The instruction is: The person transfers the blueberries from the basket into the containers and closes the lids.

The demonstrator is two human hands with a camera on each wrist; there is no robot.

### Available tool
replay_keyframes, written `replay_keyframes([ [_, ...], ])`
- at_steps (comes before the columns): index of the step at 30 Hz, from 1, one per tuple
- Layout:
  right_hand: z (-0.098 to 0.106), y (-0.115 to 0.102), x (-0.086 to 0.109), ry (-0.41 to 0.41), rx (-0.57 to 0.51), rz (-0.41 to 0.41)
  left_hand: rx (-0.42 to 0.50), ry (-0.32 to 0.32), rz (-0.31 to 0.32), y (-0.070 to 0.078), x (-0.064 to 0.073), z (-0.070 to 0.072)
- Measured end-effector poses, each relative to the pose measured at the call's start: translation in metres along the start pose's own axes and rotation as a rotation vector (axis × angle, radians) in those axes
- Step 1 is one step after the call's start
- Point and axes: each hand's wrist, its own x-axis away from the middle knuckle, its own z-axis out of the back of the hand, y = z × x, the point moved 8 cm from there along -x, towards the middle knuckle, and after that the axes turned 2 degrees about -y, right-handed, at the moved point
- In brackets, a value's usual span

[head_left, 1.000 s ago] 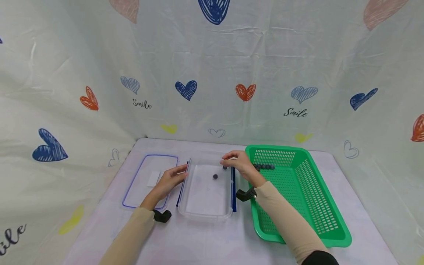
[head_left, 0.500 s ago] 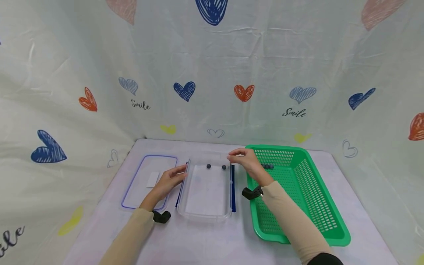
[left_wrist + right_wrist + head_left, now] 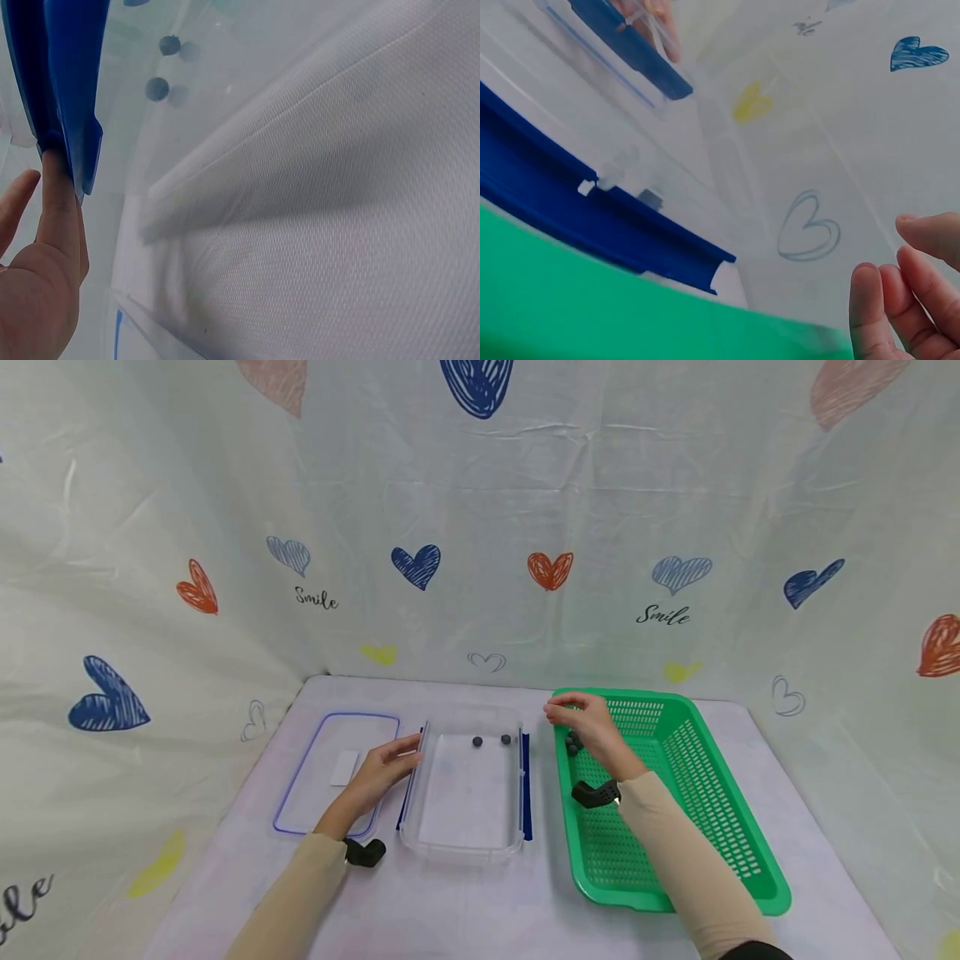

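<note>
"What's hanging at the far side?"

"A pale curtain (image 3: 480, 502) printed with hearts and 'Smile', behind a white-covered table (image 3: 495, 906). To the right sits a green perforated basket (image 3: 718, 793); left of it, a clear plastic box (image 3: 465, 797); farther left, a blue-edged lid (image 3: 311, 797) lying flat."

"And the hands?"

"The left hand (image 3: 381, 770) has its fingers extended against the box's left side, touching a blue latch (image 3: 75, 82). The right hand (image 3: 592, 722) is above the basket's far left corner, thumb parted from loosely bent fingers."

"Anything smaller?"

"A white rectangle (image 3: 344, 767), on or under the lid, I can't tell. And blueberries: two (image 3: 477, 742) apart near the box's far end, plus a small cluster (image 3: 573, 743) in the basket's far left, just below the right hand."
</note>
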Motion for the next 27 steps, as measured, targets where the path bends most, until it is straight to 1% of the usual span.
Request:
replay_keyframes([
  [4, 0.010, 0.003, 0.001, 0.007, -0.022, 0.011, 0.002, 0.004, 0.003, -0.002, 0.000, 0.001],
  [10, 0.022, 0.005, 0.004, 0.015, -0.015, 0.015, 0.010, 0.005, -0.001, -0.001, -0.001, 0.001],
  [12, 0.026, 0.007, 0.005, 0.017, -0.007, 0.015, 0.020, -0.006, -0.012, 0.000, -0.002, 0.000],
  [17, 0.036, 0.016, 0.006, 0.027, -0.036, 0.002, 0.051, -0.028, -0.029, -0.001, -0.002, 0.000],
  [19, 0.041, 0.020, 0.005, 0.037, -0.046, -0.006, 0.051, -0.023, -0.027, -0.001, -0.002, 0.000],
  [27, 0.053, 0.032, 0.008, 0.069, 0.023, -0.033, 0.052, -0.015, -0.018, -0.002, -0.002, 0.000],
])
